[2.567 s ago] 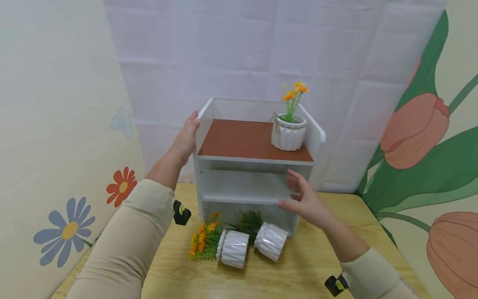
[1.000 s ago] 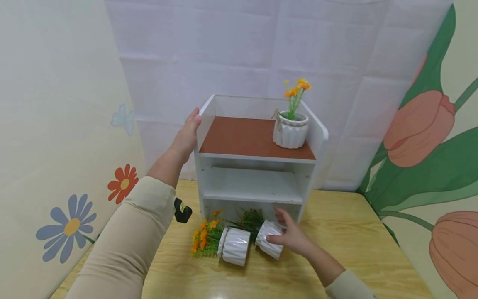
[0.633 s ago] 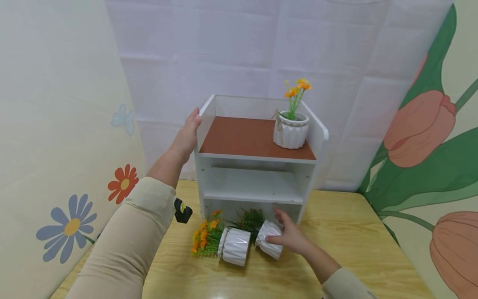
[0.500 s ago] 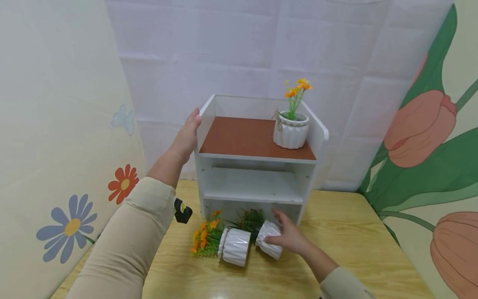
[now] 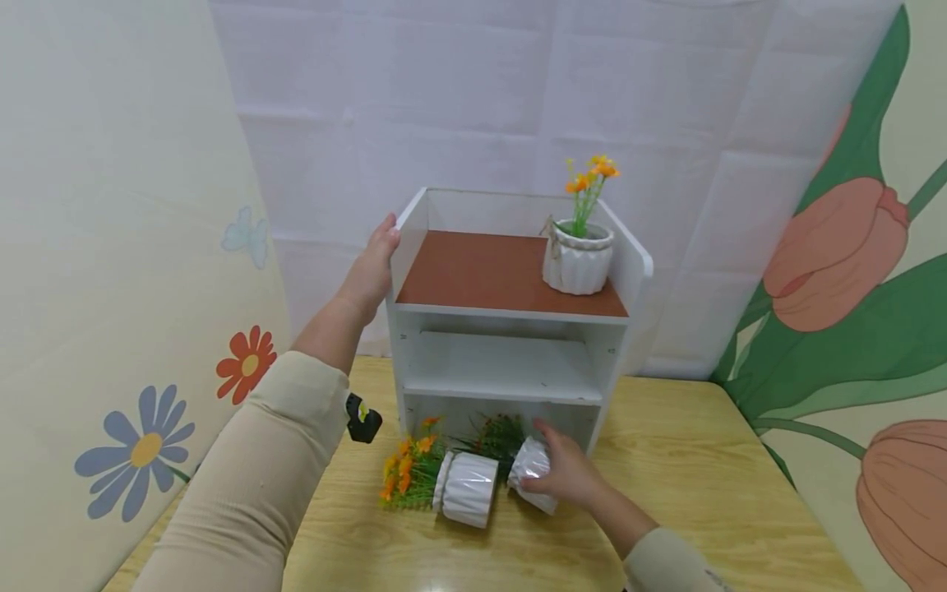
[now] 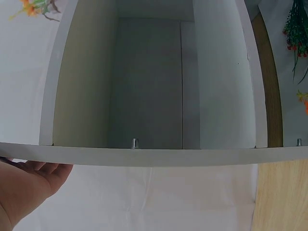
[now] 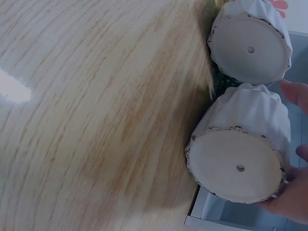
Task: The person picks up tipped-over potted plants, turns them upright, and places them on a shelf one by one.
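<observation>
- Your right hand (image 5: 568, 473) is curled round the right pot (image 5: 527, 462), thumb across its near side; how firmly it grips, you cannot tell from here.
- Your left hand (image 5: 370, 267) lies against the outer face of the left side panel (image 5: 408, 247), fingers relaxed rather than clamped, probably to steady the shelf (image 5: 503, 366).
- You have the right pot on the bench (image 5: 666, 444), just in front of the shelf's lowest compartment. You hold it by its wall, likely because that is sturdier than the plant.
- It lies on its side: the base faces right and towards you, and the dark green plant (image 5: 499, 436) points away and leftward. Its long axis slants across the bench.
- Beside it, the left pot (image 5: 468, 489) also lies down, its axis running nearly side to side, base right, orange flowers (image 5: 403, 469) left.
- Above, the upright pot (image 5: 577, 265) stands on the brown top, near your right-hand panel.
</observation>
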Available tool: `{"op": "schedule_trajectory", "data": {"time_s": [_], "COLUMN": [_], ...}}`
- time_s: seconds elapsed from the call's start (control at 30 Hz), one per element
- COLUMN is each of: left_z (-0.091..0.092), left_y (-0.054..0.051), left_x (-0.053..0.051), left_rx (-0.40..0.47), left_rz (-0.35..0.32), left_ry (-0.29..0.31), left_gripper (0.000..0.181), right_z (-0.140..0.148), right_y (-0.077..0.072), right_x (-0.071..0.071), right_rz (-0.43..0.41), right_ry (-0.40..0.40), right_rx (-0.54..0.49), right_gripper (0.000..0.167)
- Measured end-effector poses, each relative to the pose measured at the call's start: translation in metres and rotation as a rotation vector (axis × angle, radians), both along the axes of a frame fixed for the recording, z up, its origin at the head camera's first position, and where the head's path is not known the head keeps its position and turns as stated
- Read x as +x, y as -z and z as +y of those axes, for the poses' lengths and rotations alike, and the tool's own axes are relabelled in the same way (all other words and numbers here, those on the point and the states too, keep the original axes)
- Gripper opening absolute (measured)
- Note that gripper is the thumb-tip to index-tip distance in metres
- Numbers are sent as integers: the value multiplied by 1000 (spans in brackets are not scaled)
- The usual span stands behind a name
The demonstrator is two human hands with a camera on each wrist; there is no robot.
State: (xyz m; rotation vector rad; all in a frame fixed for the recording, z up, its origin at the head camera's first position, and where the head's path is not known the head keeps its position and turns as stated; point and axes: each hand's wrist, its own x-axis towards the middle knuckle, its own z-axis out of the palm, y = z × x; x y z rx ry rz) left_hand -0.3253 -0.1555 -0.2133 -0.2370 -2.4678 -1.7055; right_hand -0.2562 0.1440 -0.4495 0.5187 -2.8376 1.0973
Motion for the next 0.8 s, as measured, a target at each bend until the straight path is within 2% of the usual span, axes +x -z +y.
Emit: {"op": "schedule_trajectory", "data": {"time_s": [0.53,0.8], "left_z": [-1,-3], "left_y": [1,2], "left_x": [0,-2], "left_rx": [-3,-2], "left_rz": [6,-5], "left_ry": [-2,-3], "left_gripper": [58,57], "right_z": [-11,-14], "right_y": [10,10], "right_x": [4,6], "right_rz": [42,78], "right_ry": [90,115], "right_rx": [263,311], "right_gripper": [102,99]}}
